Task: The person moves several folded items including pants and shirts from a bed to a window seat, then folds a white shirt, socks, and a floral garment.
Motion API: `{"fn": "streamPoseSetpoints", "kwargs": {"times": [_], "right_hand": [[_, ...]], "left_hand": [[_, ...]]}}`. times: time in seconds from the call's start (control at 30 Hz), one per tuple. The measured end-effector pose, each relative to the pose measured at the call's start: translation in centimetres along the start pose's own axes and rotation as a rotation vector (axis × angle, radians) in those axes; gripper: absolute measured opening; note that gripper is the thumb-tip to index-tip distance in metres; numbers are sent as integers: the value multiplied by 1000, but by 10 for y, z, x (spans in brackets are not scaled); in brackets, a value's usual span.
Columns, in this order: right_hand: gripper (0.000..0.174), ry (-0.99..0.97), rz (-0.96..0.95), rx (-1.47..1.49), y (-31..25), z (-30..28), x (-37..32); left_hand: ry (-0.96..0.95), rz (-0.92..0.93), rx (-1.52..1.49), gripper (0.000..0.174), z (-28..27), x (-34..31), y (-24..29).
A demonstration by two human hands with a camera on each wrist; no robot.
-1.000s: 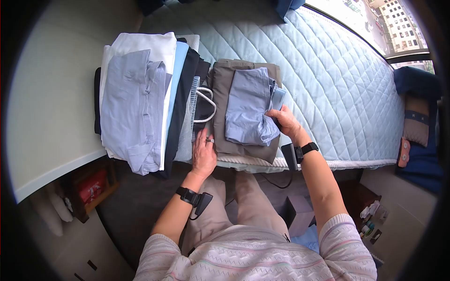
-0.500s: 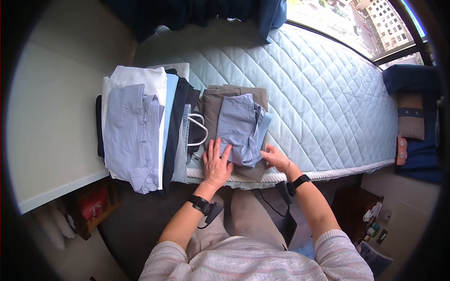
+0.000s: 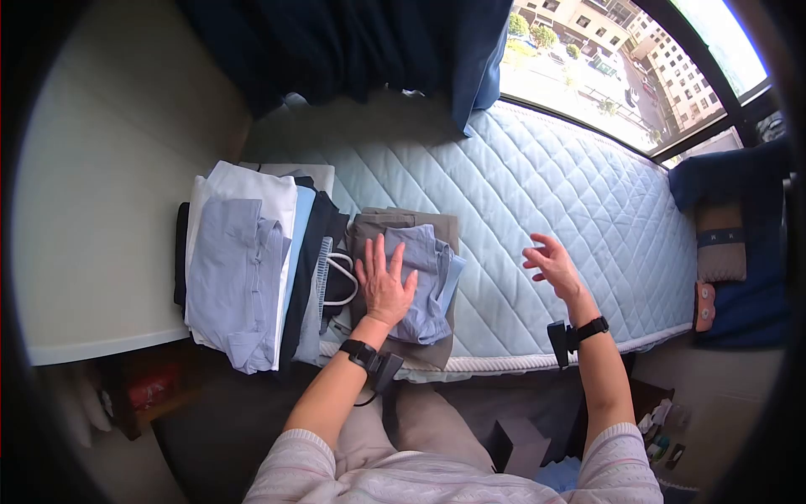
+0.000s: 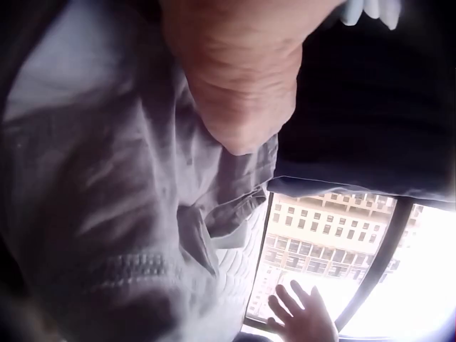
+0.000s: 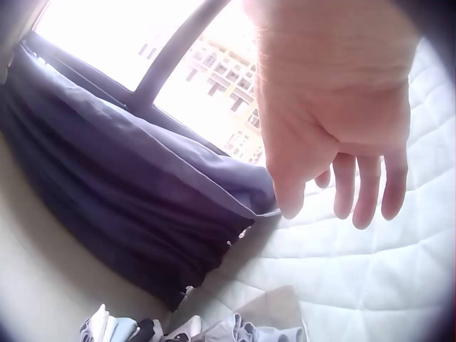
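Note:
My left hand (image 3: 386, 290) rests with spread fingers on a folded blue-grey garment (image 3: 426, 307). Under that garment lies a larger folded brown-grey one (image 3: 432, 220), on the quilted mattress. In the left wrist view, the heel of the left hand (image 4: 239, 92) sits over wrinkled cloth (image 4: 142, 178). My right hand (image 3: 554, 267) is raised over the mattress, to the right of the clothes and apart from them. Its fingers (image 5: 367, 189) are loosely bent with nothing in them in the right wrist view.
A tall pile of folded clothes (image 3: 239, 277) stands on the left, near a pale panel (image 3: 101, 210). A white cord loop (image 3: 342, 290) sticks out beside it. Dark blue curtains (image 3: 336, 50) hang at the back, by the window (image 3: 604, 67). A small cushion (image 3: 720, 252) lies far right.
My left hand has moved from the mattress edge beside the clothes up onto the blue-grey garment. The right hand has let go of that garment and moved away right. The head view has tilted upward.

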State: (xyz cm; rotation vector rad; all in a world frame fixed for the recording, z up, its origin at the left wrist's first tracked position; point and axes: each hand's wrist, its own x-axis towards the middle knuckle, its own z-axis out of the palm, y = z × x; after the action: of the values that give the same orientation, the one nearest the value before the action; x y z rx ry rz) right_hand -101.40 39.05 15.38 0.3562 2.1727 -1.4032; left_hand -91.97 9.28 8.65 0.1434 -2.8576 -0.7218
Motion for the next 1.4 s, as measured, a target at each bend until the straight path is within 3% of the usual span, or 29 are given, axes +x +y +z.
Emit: {"fn": "streamPoseSetpoints", "kwargs": {"times": [0.07, 0.17, 0.3, 0.43, 0.47, 0.5, 0.57, 0.6, 0.67, 0.7, 0.77, 0.83, 0.9, 1.07, 1.17, 1.23, 1.3, 1.37, 1.4], "right_hand": [[67, 7, -49, -44, -28, -9, 17], [88, 113, -320, -94, -90, -11, 55], [111, 262, -557, -248, -143, 11, 156], [117, 387, -680, -336, -182, 25, 271], [112, 278, -704, -266, -189, 28, 285], [91, 218, -673, -163, -193, 39, 298], [66, 10, -477, -139, -198, 49, 314], [66, 1, -473, -142, -195, 50, 318], [37, 26, -462, 23, -178, 38, 323], [37, 52, -416, 43, -161, 12, 339], [35, 197, -311, 226, -165, -25, 306], [38, 249, -415, 343, -133, -63, 335], [38, 302, -382, 333, -118, -75, 349], [38, 280, -165, -20, -107, -82, 354], [38, 223, 49, -530, -109, -87, 332], [38, 130, 245, -930, -125, -65, 299], [38, -86, 368, -1133, -146, -28, 261], [39, -376, 284, -1131, -162, 17, 234], [38, -518, -68, -1037, -167, 38, 232]], "left_hand": [[9, -27, 29, 57, 24, 12, -10], [-56, -60, 127, 55, 51, 14, -29], [-84, -109, 147, 55, 61, 15, -32], [-126, -111, 144, 56, 62, 18, -35], [-135, -112, 131, 56, 62, 19, -35], [-128, -107, 112, 56, 63, 19, -36], [-152, -120, 90, 57, 62, 20, -37], [-156, -121, 92, 57, 63, 19, -37], [-171, -127, 83, 58, 63, 19, -38], [-179, -129, 77, 58, 63, 20, -38], [-186, -141, 73, 58, 62, 20, -38], [-195, -135, 71, 59, 63, 20, -37], [-204, -145, 71, 59, 63, 20, -39], [-217, -152, 45, 60, 60, 21, -39], [-214, -151, 31, 59, 62, 20, -40], [-219, -158, 26, 59, 60, 20, -42], [-222, -160, 12, 58, 61, 21, -40], [-238, -164, 17, 58, 61, 21, -40], [-239, -166, 17, 58, 62, 20, -40]]}}
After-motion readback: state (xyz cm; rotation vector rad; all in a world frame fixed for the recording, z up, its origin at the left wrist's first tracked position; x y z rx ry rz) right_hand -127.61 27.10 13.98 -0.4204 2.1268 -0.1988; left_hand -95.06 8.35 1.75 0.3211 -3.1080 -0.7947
